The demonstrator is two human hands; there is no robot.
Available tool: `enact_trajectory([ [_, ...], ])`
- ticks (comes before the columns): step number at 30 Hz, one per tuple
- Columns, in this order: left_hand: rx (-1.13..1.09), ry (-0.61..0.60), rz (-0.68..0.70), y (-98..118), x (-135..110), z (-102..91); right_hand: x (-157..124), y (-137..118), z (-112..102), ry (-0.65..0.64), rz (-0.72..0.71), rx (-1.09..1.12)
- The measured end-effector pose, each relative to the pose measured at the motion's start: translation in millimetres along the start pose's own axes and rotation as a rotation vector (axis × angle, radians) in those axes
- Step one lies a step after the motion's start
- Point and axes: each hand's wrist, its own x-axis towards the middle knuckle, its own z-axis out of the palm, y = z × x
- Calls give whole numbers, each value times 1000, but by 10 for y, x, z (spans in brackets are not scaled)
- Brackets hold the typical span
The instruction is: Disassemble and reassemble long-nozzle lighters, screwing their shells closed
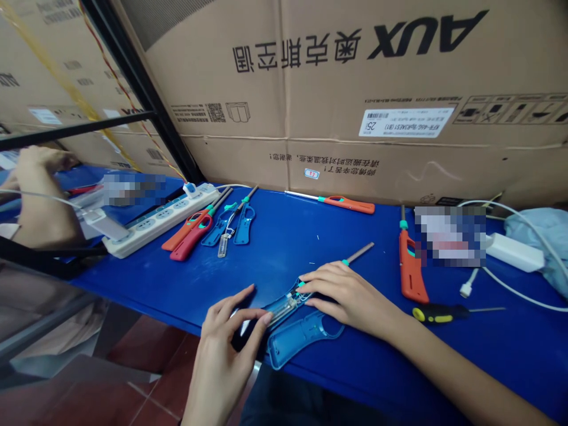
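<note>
Our left hand [224, 355] sits in a narrow grip at one end of the open blue lighter [302, 342], right hand [348, 296] in a wider grip, fingers pressing its inner parts down to steady it on the blue surface [275, 260]. Just right: orange lighter [410, 266], screwdriver [437, 313]. Farther left: more lighters [190, 234], power strip [160, 219]. AUX carton [355, 77] walls off the back.

left hand [224, 346] raised with fingers spread and slightly curled, right hand [348, 296] palm down, fingers pointing left, right forearm [457, 361] slanting from lower right
</note>
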Motion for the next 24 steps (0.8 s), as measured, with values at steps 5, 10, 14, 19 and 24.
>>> enact_trajectory([
  [5,19,-20,75,4,30,-6,-3,5,18,19,-17,-25],
  [10,26,-58,109,45,81,11,-9,1,24,14,-27,-28],
  [14,24,-105,96,88,134,24,-2,-3,23,-3,-16,-11],
  [19,50,-166,130,48,182,-10,5,0,35,-2,-47,-21],
  [24,62,-159,179,-3,217,-58,4,2,49,15,-83,-41],
])
